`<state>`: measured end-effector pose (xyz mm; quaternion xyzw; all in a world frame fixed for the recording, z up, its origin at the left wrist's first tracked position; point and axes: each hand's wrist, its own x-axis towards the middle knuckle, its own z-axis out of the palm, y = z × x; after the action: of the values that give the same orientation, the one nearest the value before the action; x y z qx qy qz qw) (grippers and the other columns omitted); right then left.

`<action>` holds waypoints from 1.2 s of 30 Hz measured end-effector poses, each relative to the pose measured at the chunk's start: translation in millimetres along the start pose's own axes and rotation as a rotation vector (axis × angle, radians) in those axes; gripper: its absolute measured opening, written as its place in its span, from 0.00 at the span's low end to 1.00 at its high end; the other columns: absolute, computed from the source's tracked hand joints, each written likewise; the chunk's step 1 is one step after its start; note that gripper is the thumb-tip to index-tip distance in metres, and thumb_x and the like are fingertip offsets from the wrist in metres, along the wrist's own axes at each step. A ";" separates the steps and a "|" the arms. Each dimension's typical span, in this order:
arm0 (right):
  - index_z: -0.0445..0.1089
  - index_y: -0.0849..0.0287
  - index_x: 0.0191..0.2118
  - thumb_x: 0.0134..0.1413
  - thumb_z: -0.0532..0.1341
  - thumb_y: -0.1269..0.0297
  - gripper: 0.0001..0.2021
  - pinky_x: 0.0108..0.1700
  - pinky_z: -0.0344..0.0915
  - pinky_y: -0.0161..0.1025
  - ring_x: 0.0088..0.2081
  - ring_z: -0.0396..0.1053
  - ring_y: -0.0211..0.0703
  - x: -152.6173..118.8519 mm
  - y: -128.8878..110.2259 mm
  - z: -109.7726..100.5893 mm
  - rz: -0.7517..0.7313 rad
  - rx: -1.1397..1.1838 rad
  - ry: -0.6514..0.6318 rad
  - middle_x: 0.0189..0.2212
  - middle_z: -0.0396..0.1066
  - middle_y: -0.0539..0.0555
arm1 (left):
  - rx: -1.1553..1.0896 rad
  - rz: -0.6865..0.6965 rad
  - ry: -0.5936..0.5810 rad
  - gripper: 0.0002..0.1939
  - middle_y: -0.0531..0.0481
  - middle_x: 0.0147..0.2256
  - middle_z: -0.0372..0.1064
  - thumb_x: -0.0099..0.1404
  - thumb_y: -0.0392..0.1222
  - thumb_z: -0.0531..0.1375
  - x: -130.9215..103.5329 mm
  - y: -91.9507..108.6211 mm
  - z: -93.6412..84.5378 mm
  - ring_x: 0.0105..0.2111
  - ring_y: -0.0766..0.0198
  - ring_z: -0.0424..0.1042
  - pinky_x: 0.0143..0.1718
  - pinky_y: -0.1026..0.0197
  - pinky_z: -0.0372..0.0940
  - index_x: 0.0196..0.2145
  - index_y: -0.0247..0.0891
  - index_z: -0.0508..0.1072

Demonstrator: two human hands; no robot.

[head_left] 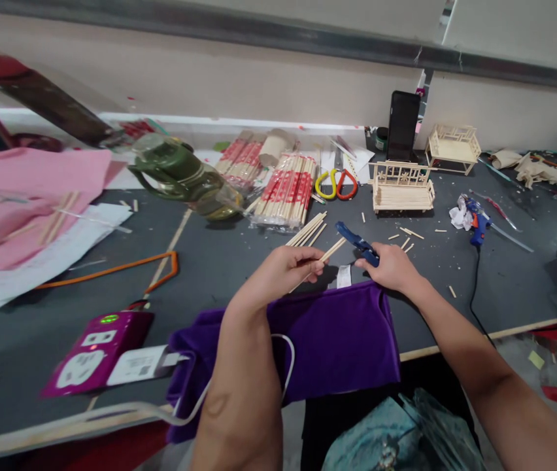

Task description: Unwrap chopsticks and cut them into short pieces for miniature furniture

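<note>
My left hand [298,267] is closed around a couple of thin wooden sticks [333,248] that point up and to the right. In my right hand [393,265] is a blue hand cutter [359,243], its head tilted toward the far left. The sticks' tips lie close to the cutter's jaws; whether they touch, I cannot tell. Just beyond my left hand is a loose bunch of sticks [310,229]. Below both hands a purple cloth [337,340] hangs over the table's front edge. Short cut stick pieces [410,233] are scattered right of the cutter.
Wrapped chopstick packs [286,190], scissors [340,184], a green bottle [175,167] and a small stick-built bench [403,195] stand farther back. A phone [403,124] leans behind the bench. To the right lies a blue glue gun [479,226] with its cord. A purple power box [102,350] sits left.
</note>
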<state>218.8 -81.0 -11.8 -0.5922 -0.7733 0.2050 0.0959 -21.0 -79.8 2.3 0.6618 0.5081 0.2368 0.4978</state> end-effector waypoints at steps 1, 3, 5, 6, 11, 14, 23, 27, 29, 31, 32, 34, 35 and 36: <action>0.73 0.58 0.38 0.60 0.60 0.48 0.16 0.34 0.59 0.39 0.34 0.73 0.49 0.9 0.1 -0.1 0.007 0.000 -0.007 0.30 0.77 0.57 | -0.006 -0.002 -0.002 0.14 0.51 0.24 0.71 0.57 0.51 0.62 1.0 -0.5 0.1 0.23 0.64 0.71 0.26 0.64 0.67 0.33 0.36 0.77; 0.73 0.58 0.36 0.60 0.61 0.49 0.16 0.34 0.59 0.38 0.34 0.73 0.49 2.8 1.0 0.9 0.012 0.004 -0.014 0.30 0.77 0.58 | -0.014 -0.005 -0.009 0.14 0.51 0.24 0.71 0.57 0.51 0.62 2.9 -1.7 0.1 0.23 0.64 0.70 0.26 0.64 0.67 0.32 0.36 0.76; 0.73 0.58 0.36 0.61 0.60 0.49 0.16 0.34 0.59 0.38 0.34 0.74 0.49 5.2 2.8 3.5 0.004 0.004 -0.011 0.31 0.77 0.58 | -0.019 -0.013 -0.017 0.14 0.51 0.24 0.71 0.57 0.51 0.62 4.7 -3.0 0.0 0.23 0.65 0.70 0.26 0.64 0.66 0.33 0.36 0.77; 0.73 0.58 0.36 0.61 0.60 0.49 0.16 0.35 0.59 0.38 0.35 0.74 0.49 6.7 4.0 5.4 -0.001 0.000 -0.005 0.31 0.78 0.58 | -0.021 -0.017 -0.017 0.14 0.51 0.24 0.71 0.56 0.51 0.62 5.4 -3.9 -0.1 0.23 0.65 0.70 0.26 0.64 0.66 0.33 0.36 0.77; 0.73 0.58 0.32 0.60 0.61 0.50 0.16 0.37 0.61 0.39 0.36 0.74 0.50 11.6 12.1 13.9 -0.001 0.051 0.042 0.30 0.77 0.58 | 0.015 -0.041 0.005 0.16 0.51 0.25 0.71 0.56 0.52 0.61 8.8 -11.9 -2.7 0.23 0.64 0.70 0.26 0.63 0.66 0.35 0.36 0.76; 0.71 0.57 0.30 0.57 0.62 0.50 0.15 0.34 0.62 0.38 0.31 0.71 0.46 9.0 20.8 9.6 0.008 0.348 0.114 0.24 0.72 0.53 | 0.140 -0.059 0.063 0.16 0.49 0.26 0.73 0.58 0.51 0.58 9.9 -17.5 -6.0 0.24 0.62 0.71 0.27 0.62 0.64 0.35 0.37 0.77; 0.75 0.61 0.44 0.48 0.69 0.51 0.21 0.42 0.73 0.44 0.35 0.76 0.46 -10.1 36.2 -25.5 0.017 1.488 -0.515 0.34 0.76 0.55 | 0.876 -0.234 0.359 0.16 0.42 0.42 0.77 0.65 0.41 0.51 6.8 -5.4 -2.7 0.41 0.50 0.75 0.32 0.58 0.61 0.36 0.40 0.79; 0.74 0.60 0.45 0.50 0.66 0.49 0.22 0.45 0.73 0.49 0.36 0.73 0.45 -9.7 33.3 -29.0 -0.061 1.703 -0.410 0.34 0.74 0.54 | 0.935 -0.318 0.368 0.16 0.41 0.44 0.76 0.66 0.42 0.51 6.4 0.4 -0.2 0.41 0.48 0.75 0.32 0.56 0.62 0.38 0.41 0.79; 0.74 0.57 0.44 0.51 0.65 0.50 0.19 0.46 0.73 0.49 0.35 0.71 0.44 -8.7 37.4 -35.4 -0.120 1.810 -0.205 0.33 0.72 0.52 | 0.941 -0.335 0.385 0.17 0.41 0.45 0.75 0.67 0.42 0.50 7.1 1.0 0.7 0.42 0.47 0.75 0.33 0.56 0.63 0.39 0.41 0.79; 0.72 0.54 0.42 0.52 0.63 0.52 0.14 0.45 0.73 0.48 0.34 0.69 0.42 -8.5 45.3 -44.8 -0.146 1.873 -0.009 0.32 0.70 0.50 | 0.945 -0.351 0.391 0.18 0.40 0.45 0.75 0.68 0.43 0.50 8.1 0.1 1.2 0.43 0.46 0.75 0.34 0.55 0.64 0.39 0.40 0.79; 0.72 0.53 0.41 0.53 0.63 0.54 0.12 0.45 0.73 0.47 0.33 0.68 0.41 -8.9 50.0 -49.8 -0.145 1.892 0.058 0.32 0.69 0.50 | 0.945 -0.356 0.390 0.18 0.40 0.45 0.75 0.68 0.43 0.50 8.7 -0.9 1.3 0.43 0.46 0.75 0.34 0.55 0.64 0.40 0.40 0.79; 0.70 0.52 0.41 0.54 0.62 0.55 0.10 0.44 0.72 0.45 0.32 0.66 0.40 -10.4 58.8 -58.6 -0.135 1.916 0.136 0.30 0.67 0.49 | 0.939 -0.357 0.389 0.18 0.40 0.45 0.75 0.68 0.43 0.50 9.7 -3.5 1.0 0.43 0.46 0.75 0.35 0.54 0.65 0.41 0.40 0.79; 0.70 0.52 0.41 0.55 0.61 0.55 0.10 0.43 0.72 0.44 0.31 0.65 0.39 -11.4 62.0 -61.9 -0.133 1.919 0.157 0.30 0.66 0.48 | 0.935 -0.356 0.388 0.18 0.41 0.45 0.76 0.67 0.43 0.50 10.2 -4.9 0.8 0.43 0.46 0.75 0.35 0.54 0.65 0.41 0.41 0.79; 0.70 0.52 0.41 0.55 0.61 0.55 0.11 0.42 0.72 0.44 0.30 0.64 0.39 -12.3 64.0 -64.2 -0.134 1.912 0.173 0.29 0.65 0.48 | 0.931 -0.354 0.386 0.17 0.41 0.46 0.76 0.67 0.43 0.51 10.7 -6.4 0.5 0.44 0.46 0.75 0.35 0.54 0.65 0.42 0.41 0.79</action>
<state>303.4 -66.0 19.4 -0.2313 -0.3019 0.6985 0.6062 -19.4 -70.4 -5.7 0.6612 0.7456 0.0162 0.0814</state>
